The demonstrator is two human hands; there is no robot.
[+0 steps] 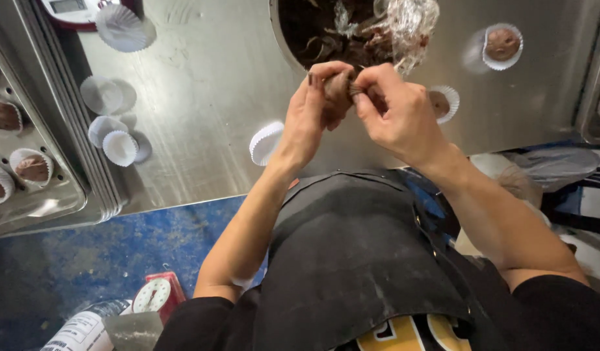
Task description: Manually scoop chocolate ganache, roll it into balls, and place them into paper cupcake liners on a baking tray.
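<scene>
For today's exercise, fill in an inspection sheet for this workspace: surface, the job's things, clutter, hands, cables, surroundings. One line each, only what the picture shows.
Surface: steel table, shiny, with smears; a round opening at the top edge.
Job's things: brown dough lump pinched between both hands; bowl of dark mix with crumpled plastic wrap; filled paper cup at right.
Clutter: empty white paper cups scattered on the left; one lying on its side.
Hands: left hand and right hand are bare, both closed on the lump.
Cables: nothing seen.
Surroundings: baking tray with filled cups at left; blue floor; small dial scale below.
</scene>
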